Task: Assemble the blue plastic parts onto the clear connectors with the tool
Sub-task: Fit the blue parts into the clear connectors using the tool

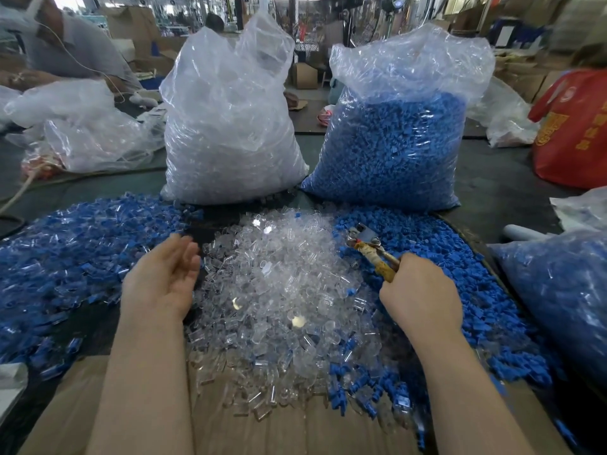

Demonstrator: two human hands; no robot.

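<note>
With a big mound of finished pieces (65, 244) at the left, far more clear connectors (279, 290) and blue parts (460, 257) lie loose on the desk, the left hand (164, 277) open and empty, the right hand (420, 293) gripping the pliers-like tool (368, 244).

The fingertips (189, 247) of the left hand (164, 277) are smeared by motion blur above the pile of clear connectors (279, 290), so whether they hold a connector cannot be told. Right of that pile, the right hand (420, 290) covers the tool's (371, 246) handle ends. The bag of blue parts (558, 290) further right is cut by the frame edge. Beyond the pile, background people are blurred.
</note>
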